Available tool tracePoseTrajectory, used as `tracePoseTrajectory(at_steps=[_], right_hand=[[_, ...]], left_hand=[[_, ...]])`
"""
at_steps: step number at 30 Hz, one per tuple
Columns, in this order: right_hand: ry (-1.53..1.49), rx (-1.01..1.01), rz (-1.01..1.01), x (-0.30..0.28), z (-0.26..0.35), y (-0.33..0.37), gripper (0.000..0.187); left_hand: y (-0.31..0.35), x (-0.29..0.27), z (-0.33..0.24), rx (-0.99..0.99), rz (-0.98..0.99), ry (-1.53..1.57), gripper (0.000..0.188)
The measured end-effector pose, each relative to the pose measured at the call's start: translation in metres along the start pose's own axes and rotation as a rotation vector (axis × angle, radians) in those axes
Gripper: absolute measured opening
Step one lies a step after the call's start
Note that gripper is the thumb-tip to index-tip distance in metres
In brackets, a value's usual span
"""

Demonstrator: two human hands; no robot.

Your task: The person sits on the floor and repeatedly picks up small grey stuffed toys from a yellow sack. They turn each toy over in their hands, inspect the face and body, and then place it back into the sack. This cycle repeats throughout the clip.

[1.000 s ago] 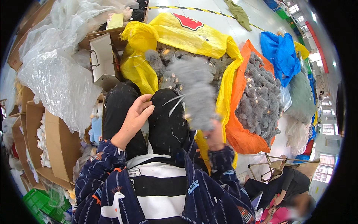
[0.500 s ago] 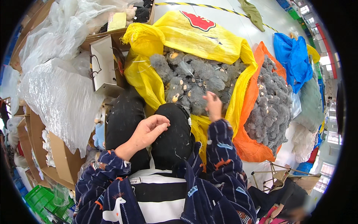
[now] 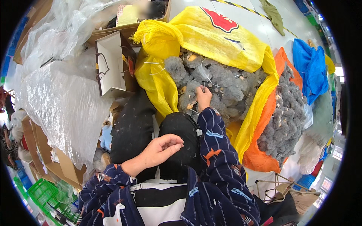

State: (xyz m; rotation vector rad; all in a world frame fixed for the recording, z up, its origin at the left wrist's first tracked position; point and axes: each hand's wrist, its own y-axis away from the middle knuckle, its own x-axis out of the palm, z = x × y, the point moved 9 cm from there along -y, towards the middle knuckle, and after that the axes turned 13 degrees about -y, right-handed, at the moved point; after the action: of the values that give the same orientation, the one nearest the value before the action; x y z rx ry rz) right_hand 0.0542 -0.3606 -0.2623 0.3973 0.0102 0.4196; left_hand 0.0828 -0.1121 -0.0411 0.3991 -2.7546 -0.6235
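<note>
In a yellow woven sack, its mouth spread wide in front of my knees, lies a heap of grey fluffy plush pieces with small tan patches. My right hand reaches into the near side of this heap, its fingers bent and closed on a grey plush piece; the fingertips are partly sunk in the fluff. Over my black-trousered knee hovers my left hand, palm turned inward, thumb apart from the curved fingers, with nothing in it. Thin white strands lie among the pieces.
An orange sack of similar grey pieces stands to the right, with a blue bag beyond it. On the left are an upright paper bag, clear plastic sheeting and cardboard boxes. A green crate sits lower left.
My right hand has moved from above the sack's near edge, left and farther into the grey heap, and closed there. My left hand stays over the knee. The whole view has shifted slightly.
</note>
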Motion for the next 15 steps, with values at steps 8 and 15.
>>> tracePoseTrajectory(at_steps=[8,15], right_hand=[[0.391,-0.529,0.691,0.064,0.209,0.180,0.017],[1.055,-0.758,1.164,0.063,0.218,0.327,0.025]], left_hand=[[0.007,-0.024,-0.001,-0.006,-0.227,0.268,0.041],[0.029,0.010,0.004,0.045,-0.052,0.325,0.067]])
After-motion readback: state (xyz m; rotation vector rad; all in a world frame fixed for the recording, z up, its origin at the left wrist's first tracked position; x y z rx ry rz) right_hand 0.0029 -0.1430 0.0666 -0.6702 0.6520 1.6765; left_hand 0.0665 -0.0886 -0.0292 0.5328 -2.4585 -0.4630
